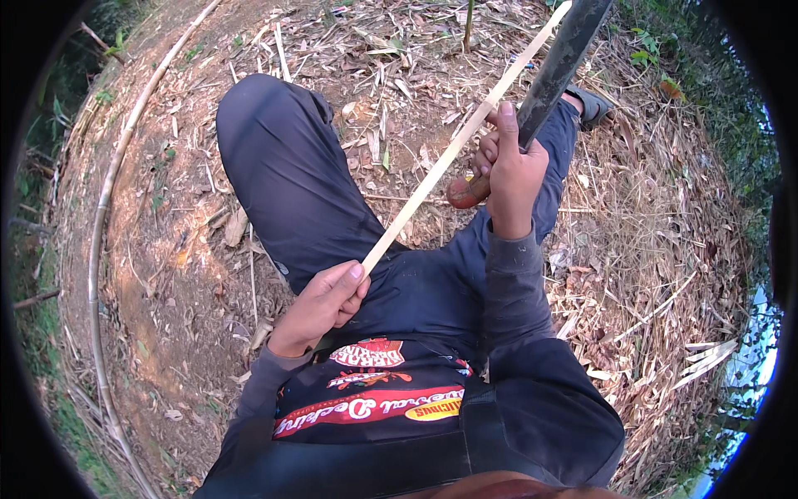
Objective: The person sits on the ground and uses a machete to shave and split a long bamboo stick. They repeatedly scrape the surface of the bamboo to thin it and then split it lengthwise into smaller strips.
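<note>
Between my two hands a long, thin, pale strip, apparently bamboo (432, 175), runs slantwise from my lap up to the far right. My left hand (322, 305) pinches its near end between thumb and fingers, just above my lap. My right hand (517, 170) is closed around the handle of a machete (559, 79). The rounded brown handle end sticks out to the left of that hand. The wide dark blade points up and away, past the top edge of the view. The strip passes by my right thumb and index finger; whether they press on it I cannot tell.
I sit on sloping ground (183, 274) strewn with dry leaves and shavings, my bent knees on either side. A long thin pole (98, 249) lies along the left. Several pale split strips (706, 363) lie at the right. Green plants (706, 75) border the right side.
</note>
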`<action>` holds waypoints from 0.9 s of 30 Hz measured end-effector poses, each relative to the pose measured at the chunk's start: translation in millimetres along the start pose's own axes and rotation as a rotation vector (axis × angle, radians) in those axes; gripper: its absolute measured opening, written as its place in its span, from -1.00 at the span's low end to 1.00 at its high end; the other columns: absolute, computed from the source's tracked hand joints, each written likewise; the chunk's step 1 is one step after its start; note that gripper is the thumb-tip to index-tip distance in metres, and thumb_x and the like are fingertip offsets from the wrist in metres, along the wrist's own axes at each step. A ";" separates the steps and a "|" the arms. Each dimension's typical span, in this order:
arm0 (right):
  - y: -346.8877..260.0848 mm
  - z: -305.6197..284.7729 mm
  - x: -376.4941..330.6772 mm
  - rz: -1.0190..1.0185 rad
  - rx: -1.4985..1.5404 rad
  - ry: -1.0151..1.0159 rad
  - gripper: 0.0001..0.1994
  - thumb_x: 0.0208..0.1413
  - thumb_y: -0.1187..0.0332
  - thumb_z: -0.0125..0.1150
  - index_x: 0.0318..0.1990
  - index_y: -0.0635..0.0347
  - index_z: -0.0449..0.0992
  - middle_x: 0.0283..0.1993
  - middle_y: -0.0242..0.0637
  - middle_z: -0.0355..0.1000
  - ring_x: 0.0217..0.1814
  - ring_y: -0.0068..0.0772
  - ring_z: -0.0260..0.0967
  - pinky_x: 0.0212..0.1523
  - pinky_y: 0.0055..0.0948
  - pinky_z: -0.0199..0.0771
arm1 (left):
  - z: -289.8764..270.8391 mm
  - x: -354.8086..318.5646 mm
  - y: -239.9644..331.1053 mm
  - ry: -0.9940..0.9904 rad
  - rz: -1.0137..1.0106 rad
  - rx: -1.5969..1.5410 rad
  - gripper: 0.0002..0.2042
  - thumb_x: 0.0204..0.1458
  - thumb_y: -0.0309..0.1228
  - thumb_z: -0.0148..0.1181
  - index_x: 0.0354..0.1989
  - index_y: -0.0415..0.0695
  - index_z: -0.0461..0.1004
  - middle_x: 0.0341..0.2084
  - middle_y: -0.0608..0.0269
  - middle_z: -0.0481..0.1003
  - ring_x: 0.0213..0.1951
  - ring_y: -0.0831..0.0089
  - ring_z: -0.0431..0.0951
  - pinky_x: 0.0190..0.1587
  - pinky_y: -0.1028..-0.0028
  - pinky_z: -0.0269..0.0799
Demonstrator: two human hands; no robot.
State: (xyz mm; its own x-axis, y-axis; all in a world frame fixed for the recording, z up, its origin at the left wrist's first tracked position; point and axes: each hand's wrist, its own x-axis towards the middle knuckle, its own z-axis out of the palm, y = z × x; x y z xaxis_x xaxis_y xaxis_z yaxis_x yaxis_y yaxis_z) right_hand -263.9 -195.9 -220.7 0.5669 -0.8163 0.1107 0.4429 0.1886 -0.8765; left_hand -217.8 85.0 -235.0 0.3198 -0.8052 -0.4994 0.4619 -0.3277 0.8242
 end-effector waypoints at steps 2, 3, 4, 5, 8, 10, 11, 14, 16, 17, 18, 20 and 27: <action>13.5 -5.9 -15.4 -0.072 -0.150 -0.030 -0.45 0.37 0.00 0.00 -0.21 0.48 0.57 -0.66 -0.54 0.19 -0.65 -0.78 0.09 -0.63 -0.64 0.04 | 7.7 9.7 5.2 0.030 0.039 -0.031 -0.66 0.41 -0.12 -0.20 -0.34 -0.09 0.28 -0.65 0.57 0.06 -0.66 0.79 -0.06 -0.64 0.66 -0.17; 24.2 -14.6 -25.2 -0.152 -0.254 -0.110 -0.44 0.37 -0.02 -0.01 -0.22 0.45 0.59 -0.66 -0.53 0.21 -0.65 -0.76 0.10 -0.63 -0.59 0.05 | 14.0 14.6 10.9 0.027 0.055 -0.018 -0.66 0.41 -0.13 -0.20 -0.34 -0.09 0.28 -0.65 0.57 0.07 -0.66 0.79 -0.06 -0.65 0.66 -0.16; 34.7 -20.3 -34.2 -0.231 -0.351 -0.194 -0.43 0.36 -0.05 -0.01 -0.24 0.43 0.60 -0.66 -0.51 0.22 -0.64 -0.75 0.10 -0.63 -0.54 0.07 | 19.7 18.2 19.4 0.030 0.074 -0.003 -0.67 0.41 -0.14 -0.20 -0.34 -0.09 0.28 -0.65 0.57 0.07 -0.66 0.79 -0.05 -0.65 0.66 -0.15; 43.4 -23.3 -43.0 -0.339 -0.506 -0.242 -0.43 0.32 -0.09 0.03 -0.28 0.37 0.62 -0.67 -0.42 0.24 -0.67 -0.63 0.16 -0.61 -0.44 0.14 | 24.1 21.8 27.0 0.034 0.092 0.013 -0.67 0.41 -0.15 -0.20 -0.34 -0.09 0.29 -0.65 0.56 0.08 -0.67 0.79 -0.05 -0.65 0.67 -0.15; 55.1 -17.7 -63.3 -0.636 -0.780 -0.291 -0.42 0.08 -0.19 0.26 -0.47 0.29 0.51 -0.64 -0.19 0.32 -0.65 -0.17 0.35 -0.59 -0.32 0.28 | 32.0 31.9 40.6 0.051 0.146 0.030 -0.67 0.41 -0.17 -0.18 -0.33 -0.13 0.32 -0.64 0.53 0.15 -0.67 0.79 0.02 -0.65 0.66 -0.10; 55.5 -17.0 -74.1 -0.697 -0.842 -0.364 -0.37 0.05 -0.26 0.24 -0.49 0.29 0.48 -0.63 -0.20 0.32 -0.63 -0.15 0.36 -0.58 -0.31 0.29 | 28.0 37.0 38.6 0.038 0.168 0.084 -0.74 0.39 -0.19 -0.13 -0.18 -0.12 0.36 -0.61 0.53 0.16 -0.66 0.79 0.04 -0.63 0.64 -0.14; 53.4 -16.5 -79.3 -0.696 -0.855 -0.406 -0.34 0.06 -0.29 0.19 -0.46 0.31 0.50 -0.62 -0.20 0.33 -0.62 -0.15 0.36 -0.57 -0.32 0.29 | 30.9 37.4 35.9 0.089 0.185 0.078 -0.75 0.39 -0.20 -0.13 -0.13 -0.12 0.37 -0.61 0.53 0.16 -0.65 0.79 0.05 -0.63 0.64 -0.13; 49.1 -14.7 -76.8 -0.786 -0.890 -0.430 -0.32 -0.07 -0.36 0.25 -0.53 0.25 0.45 -0.64 -0.25 0.29 -0.64 -0.21 0.34 -0.58 -0.31 0.28 | 37.4 39.4 24.2 0.184 0.285 0.160 -0.76 0.38 -0.25 -0.12 0.01 -0.10 0.39 -0.62 0.55 0.17 -0.65 0.78 0.08 -0.63 0.64 -0.11; 45.3 -16.2 -70.7 -0.868 -0.924 -0.423 -0.30 -0.14 -0.40 0.25 -0.56 0.21 0.43 -0.66 -0.28 0.25 -0.65 -0.23 0.32 -0.59 -0.29 0.25 | 33.7 42.5 16.6 0.158 0.437 0.294 -0.76 0.38 -0.26 -0.12 0.04 -0.08 0.40 -0.63 0.56 0.17 -0.64 0.79 0.08 -0.62 0.64 -0.11; 42.5 -17.9 -68.5 -0.903 -0.945 -0.425 -0.27 -0.14 -0.44 0.20 -0.54 0.22 0.44 -0.65 -0.28 0.24 -0.64 -0.23 0.31 -0.59 -0.29 0.23 | 30.7 44.1 11.4 0.159 0.527 0.417 -0.79 0.34 -0.30 -0.08 0.01 -0.09 0.41 -0.60 0.53 0.20 -0.61 0.74 0.12 -0.59 0.61 -0.06; 41.3 -19.4 -66.9 -0.935 -0.969 -0.427 -0.24 -0.13 -0.47 0.15 -0.52 0.24 0.46 -0.65 -0.28 0.23 -0.64 -0.23 0.30 -0.59 -0.28 0.21 | 27.4 45.8 5.9 0.169 0.618 0.539 -0.81 0.30 -0.35 -0.03 -0.02 -0.11 0.41 -0.58 0.49 0.23 -0.58 0.69 0.16 -0.55 0.58 -0.01; 44.1 -19.9 -61.7 -0.969 -1.002 -0.408 -0.23 -0.17 -0.48 0.15 -0.52 0.23 0.46 -0.66 -0.29 0.20 -0.66 -0.24 0.27 -0.60 -0.27 0.18 | 17.3 49.8 -4.0 0.251 0.775 0.905 -0.77 0.16 -0.48 0.11 -0.02 -0.16 0.42 -0.49 0.33 0.35 -0.46 0.46 0.35 -0.41 0.44 0.21; 49.4 -34.9 -41.2 -1.065 -1.062 -0.374 -0.16 -0.19 -0.57 0.02 -0.51 0.24 0.48 -0.66 -0.33 0.17 -0.66 -0.29 0.24 -0.57 -0.31 0.16 | 27.3 43.5 18.1 0.156 0.433 0.502 -0.87 0.26 -0.39 0.06 -0.16 -0.18 0.41 -0.58 0.40 0.30 -0.56 0.57 0.28 -0.49 0.47 0.18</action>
State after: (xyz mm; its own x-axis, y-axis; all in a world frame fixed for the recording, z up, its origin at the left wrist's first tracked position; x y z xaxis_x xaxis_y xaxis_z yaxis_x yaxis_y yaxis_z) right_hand -289.6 -172.0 -284.8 0.5274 -0.1077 0.8427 0.1531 -0.9636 -0.2190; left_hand -218.2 30.5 -234.5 0.5223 -0.8471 -0.0979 -0.1626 -0.2116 0.9637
